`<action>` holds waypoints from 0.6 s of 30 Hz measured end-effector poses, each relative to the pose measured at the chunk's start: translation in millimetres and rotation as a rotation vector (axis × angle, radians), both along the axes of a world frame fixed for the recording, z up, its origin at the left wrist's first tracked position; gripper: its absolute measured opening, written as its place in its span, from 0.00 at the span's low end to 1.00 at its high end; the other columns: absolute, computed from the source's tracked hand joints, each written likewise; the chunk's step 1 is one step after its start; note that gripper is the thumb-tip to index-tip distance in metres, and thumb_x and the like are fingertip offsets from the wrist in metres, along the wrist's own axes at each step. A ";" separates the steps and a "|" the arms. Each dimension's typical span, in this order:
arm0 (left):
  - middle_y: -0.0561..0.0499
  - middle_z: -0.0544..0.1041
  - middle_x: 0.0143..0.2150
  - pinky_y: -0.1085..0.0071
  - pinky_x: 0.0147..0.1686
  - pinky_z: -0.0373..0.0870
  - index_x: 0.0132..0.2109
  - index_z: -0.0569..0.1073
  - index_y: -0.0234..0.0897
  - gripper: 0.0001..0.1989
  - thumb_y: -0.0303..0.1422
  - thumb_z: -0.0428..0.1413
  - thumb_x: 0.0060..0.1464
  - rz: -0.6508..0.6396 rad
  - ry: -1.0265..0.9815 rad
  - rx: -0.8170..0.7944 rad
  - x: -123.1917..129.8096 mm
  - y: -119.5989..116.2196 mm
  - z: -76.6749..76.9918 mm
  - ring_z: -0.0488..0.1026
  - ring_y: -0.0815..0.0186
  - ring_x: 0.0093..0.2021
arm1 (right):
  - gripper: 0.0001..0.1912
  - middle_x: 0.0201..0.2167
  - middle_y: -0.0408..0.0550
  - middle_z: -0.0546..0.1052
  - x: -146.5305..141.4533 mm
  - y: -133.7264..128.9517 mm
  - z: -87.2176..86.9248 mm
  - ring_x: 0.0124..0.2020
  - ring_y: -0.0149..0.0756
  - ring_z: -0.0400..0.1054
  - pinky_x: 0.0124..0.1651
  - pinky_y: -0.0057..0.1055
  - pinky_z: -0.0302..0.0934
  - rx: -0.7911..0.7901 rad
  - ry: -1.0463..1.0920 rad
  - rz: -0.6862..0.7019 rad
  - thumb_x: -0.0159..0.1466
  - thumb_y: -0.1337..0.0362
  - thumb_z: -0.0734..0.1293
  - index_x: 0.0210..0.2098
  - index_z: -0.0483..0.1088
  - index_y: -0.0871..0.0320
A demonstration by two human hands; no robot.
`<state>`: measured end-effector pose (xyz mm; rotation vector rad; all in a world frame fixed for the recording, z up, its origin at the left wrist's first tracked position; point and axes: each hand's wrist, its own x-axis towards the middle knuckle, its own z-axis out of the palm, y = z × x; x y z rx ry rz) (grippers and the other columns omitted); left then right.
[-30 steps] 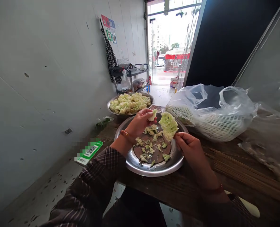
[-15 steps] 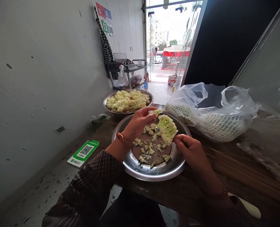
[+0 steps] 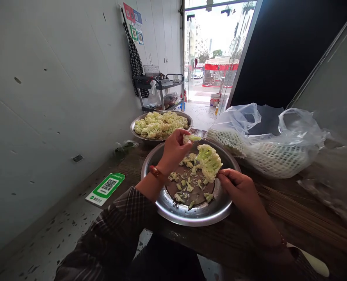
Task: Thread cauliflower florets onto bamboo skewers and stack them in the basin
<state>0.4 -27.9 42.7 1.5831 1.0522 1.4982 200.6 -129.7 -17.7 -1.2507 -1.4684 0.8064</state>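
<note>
My left hand pinches a small cauliflower floret above the back part of a steel basin. My right hand is closed at the lower right edge of a larger bunch of cauliflower, which appears to be threaded on a thin skewer; the stick itself is mostly hidden by fingers and florets. The bunch hangs tilted over the basin, a little apart from the left hand's floret. Loose cauliflower pieces lie scattered on the basin's bottom.
Behind stands a second basin heaped with cauliflower, thin sticks poking out. Thin wooden skewers lie at right, near a pale handle. A plastic bag with foam netting sits back right; a QR-code card lies left.
The left hand has drawn slightly back from the larger bunch with its floret, and the gap between them has widened. The whole view has shifted slightly.
</note>
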 end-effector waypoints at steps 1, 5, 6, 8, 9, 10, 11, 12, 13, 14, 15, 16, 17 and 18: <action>0.57 0.65 0.25 0.74 0.29 0.62 0.40 0.73 0.37 0.12 0.26 0.62 0.45 0.004 0.015 0.007 0.0 -0.9 0.6 0.63 0.72 0.27 | 0.13 0.21 0.40 0.69 -0.4 -0.6 1.3 0.23 0.30 0.60 0.26 0.27 0.52 -0.005 -0.001 -0.004 0.65 0.56 0.67 0.33 0.77 0.58; 0.58 0.63 0.25 0.73 0.28 0.58 0.39 0.72 0.37 0.10 0.27 0.61 0.47 0.047 0.111 0.059 0.6 -5.1 3.6 0.59 0.72 0.26 | 0.14 0.21 0.41 0.70 -1.1 -1.3 3.6 0.24 0.30 0.60 0.27 0.27 0.53 0.002 -0.014 -0.005 0.65 0.56 0.66 0.32 0.78 0.58; 0.58 0.62 0.25 0.73 0.28 0.58 0.38 0.72 0.37 0.09 0.27 0.61 0.47 0.062 0.138 0.074 1.1 -6.0 4.1 0.59 0.72 0.26 | 0.14 0.21 0.41 0.70 -1.1 -1.1 3.4 0.24 0.30 0.60 0.27 0.27 0.53 0.009 -0.018 -0.004 0.65 0.56 0.66 0.31 0.78 0.58; 0.59 0.62 0.25 0.73 0.29 0.57 0.37 0.71 0.37 0.08 0.27 0.60 0.47 0.083 0.184 0.103 2.1 -7.3 4.4 0.58 0.72 0.26 | 0.14 0.22 0.41 0.71 -1.2 -0.7 2.4 0.25 0.30 0.60 0.27 0.27 0.53 0.021 -0.023 -0.002 0.65 0.56 0.66 0.31 0.77 0.58; 0.59 0.62 0.25 0.73 0.29 0.57 0.37 0.71 0.37 0.08 0.27 0.60 0.47 0.088 0.204 0.114 2.7 -7.6 4.1 0.58 0.72 0.26 | 0.14 0.22 0.41 0.70 -1.3 -0.6 2.0 0.25 0.30 0.60 0.27 0.27 0.53 0.027 -0.025 -0.005 0.65 0.56 0.66 0.30 0.77 0.58; 0.59 0.62 0.24 0.72 0.29 0.57 0.36 0.71 0.37 0.08 0.27 0.60 0.47 0.091 0.223 0.124 3.2 -7.9 3.7 0.58 0.72 0.26 | 0.15 0.22 0.41 0.70 -1.6 -0.5 1.8 0.24 0.30 0.60 0.28 0.27 0.53 0.034 -0.027 -0.008 0.65 0.56 0.65 0.30 0.76 0.58; 0.59 0.61 0.24 0.72 0.29 0.57 0.36 0.70 0.37 0.07 0.27 0.60 0.47 0.092 0.242 0.132 3.7 -8.0 3.2 0.58 0.72 0.26 | 0.15 0.21 0.41 0.69 -2.0 -0.5 1.9 0.24 0.30 0.59 0.28 0.27 0.54 0.041 -0.029 -0.013 0.66 0.56 0.65 0.29 0.76 0.58; 0.59 0.61 0.24 0.72 0.29 0.57 0.35 0.70 0.37 0.07 0.27 0.60 0.48 0.093 0.259 0.139 4.1 -8.0 2.7 0.58 0.72 0.26 | 0.15 0.21 0.40 0.69 -2.6 -0.7 2.3 0.24 0.30 0.59 0.27 0.27 0.53 0.049 -0.033 -0.018 0.66 0.56 0.65 0.28 0.75 0.58; 0.59 0.61 0.23 0.72 0.30 0.57 0.35 0.70 0.38 0.07 0.27 0.60 0.48 0.092 0.273 0.146 4.4 -8.1 2.2 0.58 0.71 0.26 | 0.15 0.20 0.40 0.69 -3.2 -0.9 3.0 0.24 0.30 0.59 0.27 0.27 0.53 0.056 -0.038 -0.023 0.65 0.56 0.65 0.28 0.75 0.58; 0.59 0.61 0.23 0.72 0.30 0.57 0.35 0.70 0.38 0.06 0.27 0.59 0.48 0.092 0.287 0.157 4.6 -8.2 1.8 0.59 0.71 0.26 | 0.15 0.20 0.40 0.68 -3.8 -1.2 3.9 0.23 0.30 0.59 0.27 0.27 0.53 0.061 -0.044 -0.027 0.65 0.56 0.65 0.28 0.75 0.58; 0.59 0.62 0.24 0.72 0.31 0.58 0.35 0.71 0.38 0.06 0.27 0.59 0.48 0.095 0.301 0.173 4.7 -8.3 1.4 0.59 0.71 0.26 | 0.15 0.20 0.40 0.68 -4.5 -1.7 5.0 0.23 0.30 0.59 0.27 0.27 0.53 0.066 -0.051 -0.029 0.65 0.57 0.65 0.27 0.75 0.58; 0.59 0.63 0.24 0.71 0.31 0.58 0.35 0.71 0.38 0.06 0.27 0.59 0.48 0.105 0.317 0.196 4.8 -8.4 1.1 0.60 0.71 0.26 | 0.15 0.20 0.40 0.68 -5.2 -2.2 6.2 0.23 0.30 0.59 0.27 0.27 0.54 0.069 -0.056 -0.032 0.65 0.57 0.65 0.27 0.74 0.58; 0.58 0.65 0.25 0.71 0.32 0.59 0.35 0.71 0.38 0.06 0.26 0.59 0.48 0.117 0.337 0.223 4.8 -8.5 0.9 0.61 0.70 0.27 | 0.15 0.19 0.40 0.67 -5.8 -2.7 7.3 0.23 0.30 0.59 0.27 0.27 0.54 0.073 -0.060 -0.035 0.65 0.57 0.65 0.26 0.74 0.58; 0.58 0.66 0.26 0.71 0.33 0.60 0.35 0.72 0.39 0.06 0.26 0.59 0.48 0.128 0.359 0.251 4.8 -8.7 0.7 0.62 0.70 0.28 | 0.16 0.19 0.40 0.67 -6.4 -3.2 8.2 0.23 0.30 0.59 0.27 0.27 0.54 0.077 -0.061 -0.037 0.65 0.57 0.65 0.25 0.73 0.58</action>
